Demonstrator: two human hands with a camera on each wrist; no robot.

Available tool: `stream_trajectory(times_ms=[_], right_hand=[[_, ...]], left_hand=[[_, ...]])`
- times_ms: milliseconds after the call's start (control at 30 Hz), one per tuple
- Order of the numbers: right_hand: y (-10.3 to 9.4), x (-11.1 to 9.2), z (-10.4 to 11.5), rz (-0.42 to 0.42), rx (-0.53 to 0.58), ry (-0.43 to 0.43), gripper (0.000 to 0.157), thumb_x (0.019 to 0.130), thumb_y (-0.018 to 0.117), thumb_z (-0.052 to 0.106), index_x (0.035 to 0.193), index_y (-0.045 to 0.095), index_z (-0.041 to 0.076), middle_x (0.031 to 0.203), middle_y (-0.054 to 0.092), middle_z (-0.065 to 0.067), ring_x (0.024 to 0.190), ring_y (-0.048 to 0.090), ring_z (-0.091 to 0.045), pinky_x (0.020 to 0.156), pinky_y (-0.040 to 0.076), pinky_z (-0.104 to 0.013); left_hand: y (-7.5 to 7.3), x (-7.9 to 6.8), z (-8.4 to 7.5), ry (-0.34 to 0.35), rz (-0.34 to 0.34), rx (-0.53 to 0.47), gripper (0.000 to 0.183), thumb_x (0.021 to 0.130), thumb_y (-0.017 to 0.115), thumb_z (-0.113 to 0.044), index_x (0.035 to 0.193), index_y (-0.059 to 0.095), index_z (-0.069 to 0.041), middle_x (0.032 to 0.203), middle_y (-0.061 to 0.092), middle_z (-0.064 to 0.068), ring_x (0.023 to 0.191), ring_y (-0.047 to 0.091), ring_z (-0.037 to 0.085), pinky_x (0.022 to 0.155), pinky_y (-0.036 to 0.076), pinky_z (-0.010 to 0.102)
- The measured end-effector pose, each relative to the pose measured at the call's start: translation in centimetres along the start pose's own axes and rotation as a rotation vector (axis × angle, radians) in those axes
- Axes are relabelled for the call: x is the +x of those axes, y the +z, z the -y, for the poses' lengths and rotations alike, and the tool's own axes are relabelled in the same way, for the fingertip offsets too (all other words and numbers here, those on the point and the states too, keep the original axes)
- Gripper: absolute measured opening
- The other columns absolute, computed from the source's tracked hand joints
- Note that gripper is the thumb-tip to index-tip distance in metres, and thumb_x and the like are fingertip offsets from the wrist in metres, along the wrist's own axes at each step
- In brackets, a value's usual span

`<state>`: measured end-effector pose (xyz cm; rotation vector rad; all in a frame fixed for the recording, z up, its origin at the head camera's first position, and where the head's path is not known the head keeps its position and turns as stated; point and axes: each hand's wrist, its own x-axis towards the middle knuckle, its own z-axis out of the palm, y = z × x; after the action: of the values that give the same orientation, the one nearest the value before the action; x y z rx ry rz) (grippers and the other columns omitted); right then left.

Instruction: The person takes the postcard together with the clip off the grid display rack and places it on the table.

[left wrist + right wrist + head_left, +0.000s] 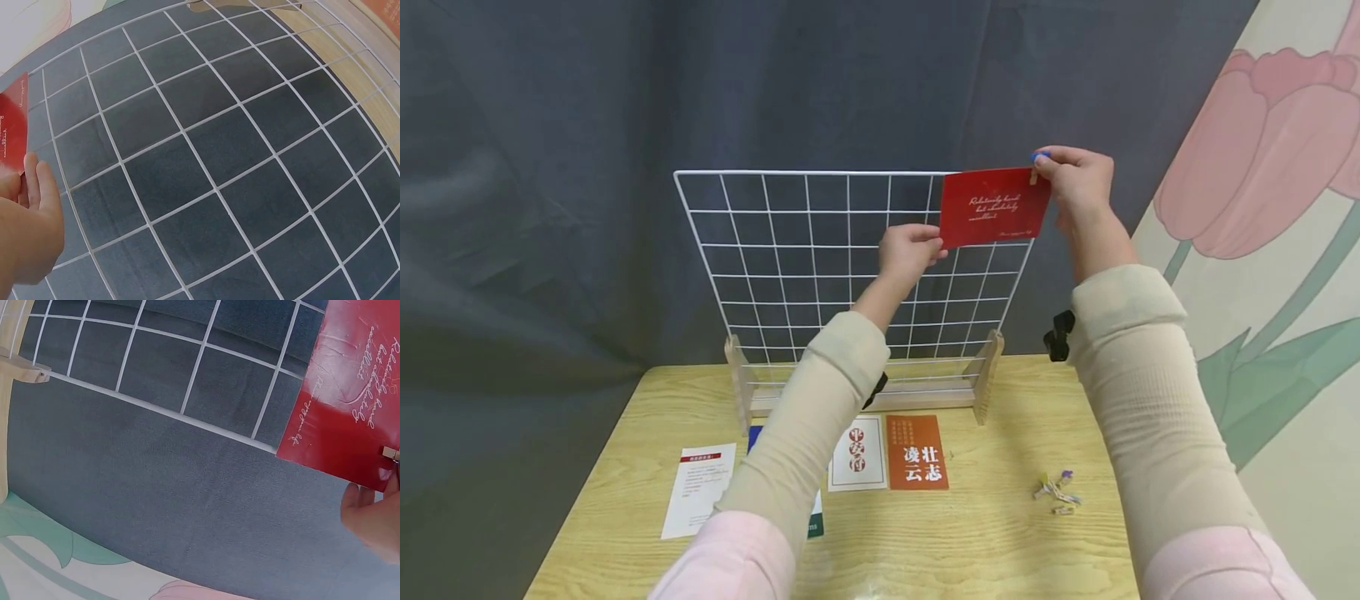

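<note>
A red card (pixel 992 225) with white script stands against the upper right corner of a white wire grid (pixel 827 247). My left hand (pixel 904 254) pinches the card at its lower left edge between thumb and fingers. At the card's upper right corner, my right hand (pixel 1084 185) pinches a small wooden clothespin (pixel 1033 177) with a blue end. In the right wrist view the clothespin's tip (pixel 390 453) lies over the card's edge. Whether it also bites on the grid wire is hidden. The left wrist view shows only part of the card (pixel 14 125) beside my fingers.
Wooden feet (pixel 988 379) hold the grid upright on the wooden table (pixel 985 550). Before it lie an orange card (pixel 917 454), a white card with red characters (pixel 857 471), a white sheet (pixel 700 492) and partly covered cards. Several clothespins (pixel 1060 493) lie at the right.
</note>
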<state>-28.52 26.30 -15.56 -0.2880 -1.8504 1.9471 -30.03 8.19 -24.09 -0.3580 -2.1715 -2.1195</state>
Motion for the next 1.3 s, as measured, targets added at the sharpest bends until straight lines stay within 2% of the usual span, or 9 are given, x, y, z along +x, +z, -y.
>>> stream_trajectory(times_ms=[233,533,867,1033,1300], right_hand=[[0.18,-0.07,-0.21,-0.005,0.024,-0.069,0.016,0.079,0.059,0.015,0.091,0.068,0.009,0.095,0.053,-0.004,0.089,0.04,-0.012,0.084,0.04,-0.033],[0.35,-0.04,-0.22,-0.027,0.07,-0.082,0.012,0.08,0.06,0.01,0.086,0.069,0.006,0.091,0.054,-0.005,0.088,0.041,-0.012,0.081,0.04,-0.031],[0.45,-0.09,-0.27,-0.046,0.095,-0.111,0.011,0.08,0.059,0.007,0.081,0.069,0.004,0.08,0.055,-0.006,0.083,0.042,-0.013,0.077,0.04,-0.031],[0.33,-0.22,-0.25,-0.046,0.124,-0.106,0.011,0.08,0.059,0.008,0.082,0.069,0.005,0.082,0.055,-0.005,0.085,0.042,-0.012,0.079,0.04,-0.03],[0.09,-0.34,0.07,-0.035,0.183,-0.117,0.011,0.079,0.061,0.008,0.083,0.069,0.004,0.077,0.056,-0.007,0.082,0.043,-0.012,0.077,0.04,-0.028]], left_hand=[[0.28,-0.22,-0.11,-0.017,-0.01,0.001,0.018,0.081,0.059,-0.004,0.096,0.063,0.004,0.088,0.063,0.011,0.064,0.062,0.014,0.057,0.05,0.02],[0.33,-0.37,-0.11,0.01,0.0,0.028,0.017,0.081,0.059,-0.004,0.095,0.063,0.005,0.087,0.063,0.013,0.064,0.061,0.014,0.056,0.05,0.018],[0.42,-0.47,-0.22,-0.01,-0.027,0.033,0.018,0.082,0.058,-0.006,0.097,0.063,0.003,0.086,0.063,0.01,0.063,0.061,0.013,0.057,0.049,0.017],[0.54,-0.48,-0.16,-0.013,-0.042,0.03,0.017,0.081,0.058,-0.005,0.096,0.064,0.003,0.085,0.064,0.01,0.062,0.061,0.014,0.056,0.049,0.017],[0.45,-0.59,-0.01,-0.014,-0.046,0.013,0.017,0.082,0.058,-0.004,0.095,0.063,0.004,0.085,0.063,0.011,0.063,0.061,0.014,0.056,0.049,0.018]])
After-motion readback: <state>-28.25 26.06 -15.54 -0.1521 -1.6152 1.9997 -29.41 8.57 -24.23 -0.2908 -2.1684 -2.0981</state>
